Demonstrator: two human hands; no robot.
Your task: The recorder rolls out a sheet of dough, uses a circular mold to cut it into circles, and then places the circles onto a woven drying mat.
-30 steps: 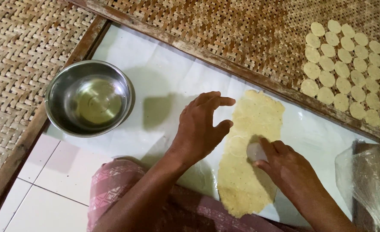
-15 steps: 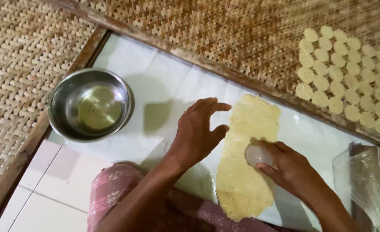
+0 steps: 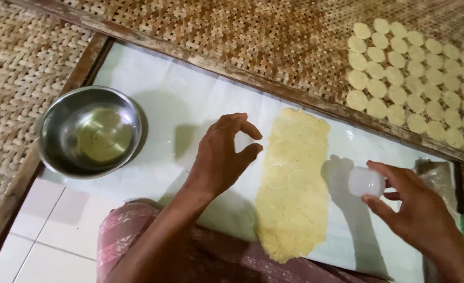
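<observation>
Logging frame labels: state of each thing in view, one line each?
Left hand: open, fingers curled, holds nothing.
Right hand: grips the round cutter.
Round cutter: held off the dough.
Dough sheet: rolled flat, circles pressed in.
Steel bowl: upright, some liquid inside.
Cut discs: laid in rows on woven mat.

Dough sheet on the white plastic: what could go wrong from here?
The dough sheet looks thin, with faint round marks already pressed in; lifting those could tear them. The right hand holds the small white cutter off to the side, so the next press may overlap earlier marks. The left hand hovers close and could smudge the edge.
</observation>
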